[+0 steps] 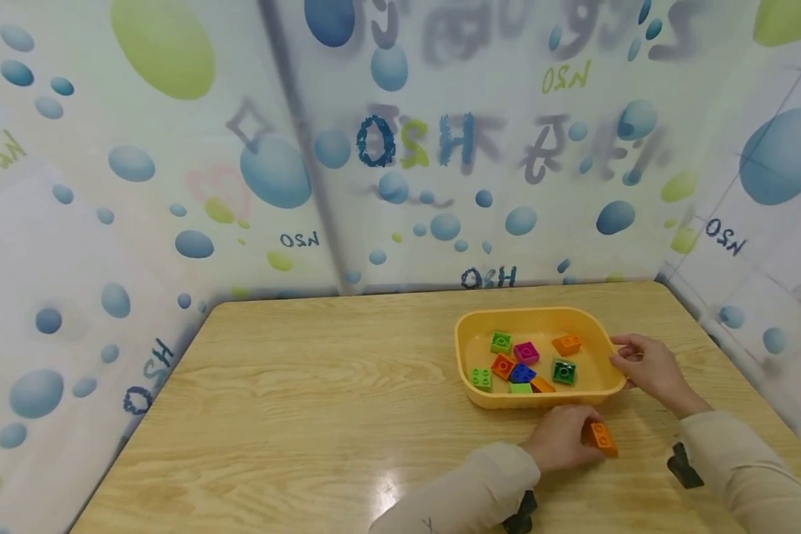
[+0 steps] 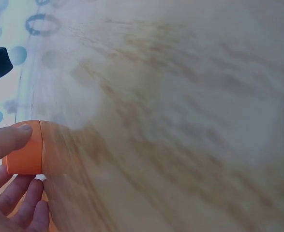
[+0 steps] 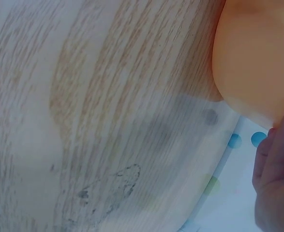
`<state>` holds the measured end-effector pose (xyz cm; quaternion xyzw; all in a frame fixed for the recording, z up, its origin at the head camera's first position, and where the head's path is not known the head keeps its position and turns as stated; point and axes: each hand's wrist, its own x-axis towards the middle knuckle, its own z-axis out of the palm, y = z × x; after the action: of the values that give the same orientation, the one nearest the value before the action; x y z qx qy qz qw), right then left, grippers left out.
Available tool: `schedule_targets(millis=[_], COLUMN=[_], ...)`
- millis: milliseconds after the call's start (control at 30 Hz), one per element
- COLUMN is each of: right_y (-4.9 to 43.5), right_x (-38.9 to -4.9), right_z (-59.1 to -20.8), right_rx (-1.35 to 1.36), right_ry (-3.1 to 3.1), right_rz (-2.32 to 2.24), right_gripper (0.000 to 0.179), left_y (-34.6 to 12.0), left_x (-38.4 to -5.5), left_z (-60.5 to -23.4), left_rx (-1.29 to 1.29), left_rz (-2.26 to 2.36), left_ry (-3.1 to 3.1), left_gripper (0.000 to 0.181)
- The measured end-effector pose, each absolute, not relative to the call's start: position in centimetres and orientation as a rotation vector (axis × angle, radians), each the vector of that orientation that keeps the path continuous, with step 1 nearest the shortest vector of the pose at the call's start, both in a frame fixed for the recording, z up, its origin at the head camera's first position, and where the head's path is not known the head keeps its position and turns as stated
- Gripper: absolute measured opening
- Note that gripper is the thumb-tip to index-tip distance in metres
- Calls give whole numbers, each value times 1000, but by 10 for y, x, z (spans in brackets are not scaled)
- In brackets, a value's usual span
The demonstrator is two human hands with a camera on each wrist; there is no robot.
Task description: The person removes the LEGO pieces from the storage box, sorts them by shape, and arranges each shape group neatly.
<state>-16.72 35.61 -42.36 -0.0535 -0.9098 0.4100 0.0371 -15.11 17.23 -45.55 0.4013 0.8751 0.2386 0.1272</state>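
In the head view my left hand (image 1: 561,439) is just in front of the yellow plastic basket and pinches an orange toy brick (image 1: 603,439) at the tabletop. The left wrist view has the thumb on one face of this orange brick (image 2: 25,152), with the other fingers of the left hand (image 2: 16,198) beside and below it. My right hand (image 1: 654,371) grips the right end of the yellow basket (image 1: 463,348). Only part of the basket wall (image 3: 258,58) and of the right hand (image 3: 277,179) appears in the right wrist view.
Several bricks lie loose in the basket, among them a magenta one (image 1: 526,352), a blue one (image 1: 522,372) and a dark green one (image 1: 564,371). Under everything is a wooden table (image 1: 294,400). A printed curtain wall (image 1: 400,222) stands along its back edge.
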Motion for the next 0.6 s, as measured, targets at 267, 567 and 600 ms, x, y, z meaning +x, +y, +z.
schedule_targets(millis=[267,567,600], right_y=[356,356,356], right_x=[-168,-168,-168], right_z=[-426,-426,-426], right_rx=[-161,-160,-156], right_ry=[-2794,-2792,-2790], right_rz=[1256,1254,1254], right_gripper=[41,41,40], left_y=[169,157,155], left_x=[-150,-147,-147], left_z=[-456,-448,-446], left_rx=[1105,1126,1123], left_rz=[740,663,647], left_ry=[2521,2554,2558], left_gripper=[43,51,51])
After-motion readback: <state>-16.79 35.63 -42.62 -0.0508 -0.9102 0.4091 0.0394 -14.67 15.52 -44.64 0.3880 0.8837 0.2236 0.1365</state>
